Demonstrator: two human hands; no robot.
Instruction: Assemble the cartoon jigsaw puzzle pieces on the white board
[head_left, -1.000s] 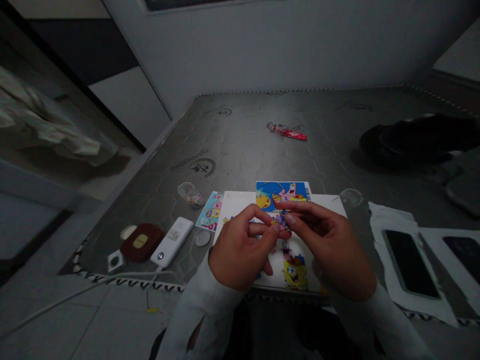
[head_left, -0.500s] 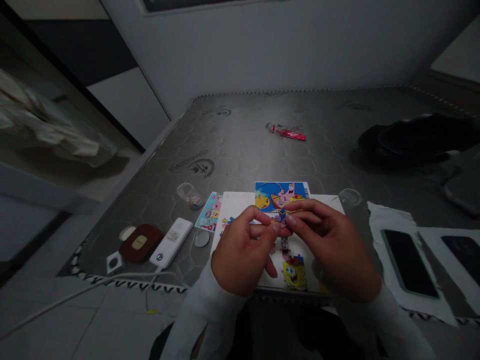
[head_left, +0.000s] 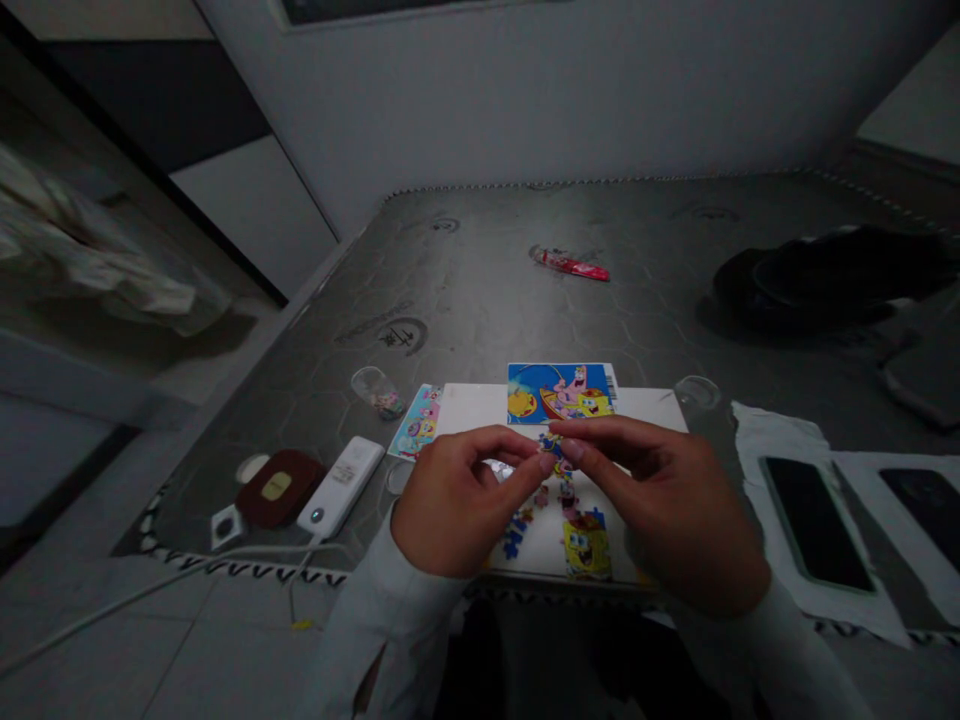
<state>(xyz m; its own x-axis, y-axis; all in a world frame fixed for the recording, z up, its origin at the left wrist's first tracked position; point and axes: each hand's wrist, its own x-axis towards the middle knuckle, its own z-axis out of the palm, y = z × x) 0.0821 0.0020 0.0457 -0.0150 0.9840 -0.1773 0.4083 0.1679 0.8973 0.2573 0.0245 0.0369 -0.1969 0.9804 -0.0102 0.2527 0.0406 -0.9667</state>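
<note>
My left hand and my right hand meet over a white board, thumbs and fingertips pinched on small jigsaw puzzle pieces in blue and purple. The fingertips partly cover these pieces. Just below, a joined yellow cartoon-face section lies on the board. Loose blue puzzle pieces sit near the board's front, under my left hand. At the back of the board lies a picture card with a pink starfish and a yellow character on blue.
Left of the board are a colourful sheet, a clear cup with small pieces inside, a white power bank and a brown case. To the right are a clear lid and a phone. A red packet lies farther back.
My left hand has shifted left and turned, uncovering the loose blue pieces on the board. The pinched pieces are a little lower and nearer the board.
</note>
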